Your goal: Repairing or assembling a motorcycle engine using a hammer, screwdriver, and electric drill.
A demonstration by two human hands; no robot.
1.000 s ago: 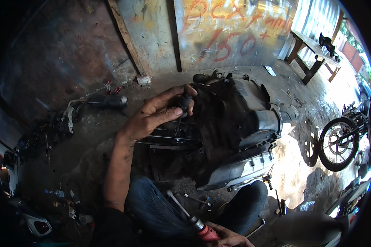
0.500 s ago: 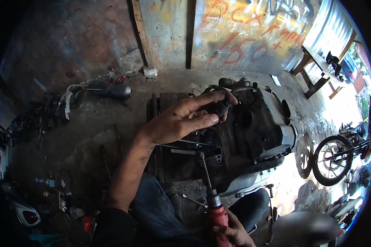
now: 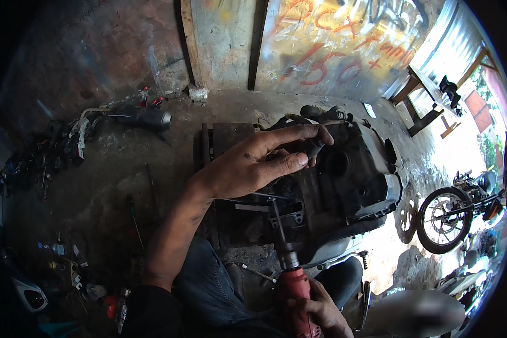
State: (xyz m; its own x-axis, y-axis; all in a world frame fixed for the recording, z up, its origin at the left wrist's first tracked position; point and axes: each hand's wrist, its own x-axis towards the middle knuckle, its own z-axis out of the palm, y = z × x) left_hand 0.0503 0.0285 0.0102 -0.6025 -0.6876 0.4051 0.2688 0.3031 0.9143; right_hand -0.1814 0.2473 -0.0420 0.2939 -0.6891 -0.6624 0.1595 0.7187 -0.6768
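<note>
My left hand point(image 3: 259, 160) is raised over a large dark engine assembly point(image 3: 327, 197) on a low stand. Its thumb and fingers pinch a small dark part point(image 3: 314, 149), mostly covered and too small to name. Lower down, my right hand point(image 3: 320, 307) is wrapped round the body of a red power tool point(image 3: 296, 293), which looks like a drill. A silver collar point(image 3: 289, 259) and a long thin metal shaft point(image 3: 278, 217) point away from me. The shaft's tip is by an open, bracket-edged cavity point(image 3: 290, 218) at the engine's near side; whether it touches cannot be told.
A dark exhaust muffler point(image 3: 143, 118) and a heap of parts point(image 3: 45, 141) lie on the floor at left. Tools and small pieces are scattered near my knees. A motorcycle wheel point(image 3: 445, 219) stands at right, with a wooden bench point(image 3: 428, 96) behind. A painted wall point(image 3: 332, 45) bounds the far side.
My view has shifted slightly. The right hand has tilted the red tool a little, and its shaft tip has moved slightly away from me. My left hand keeps its pinch on the dark part.
</note>
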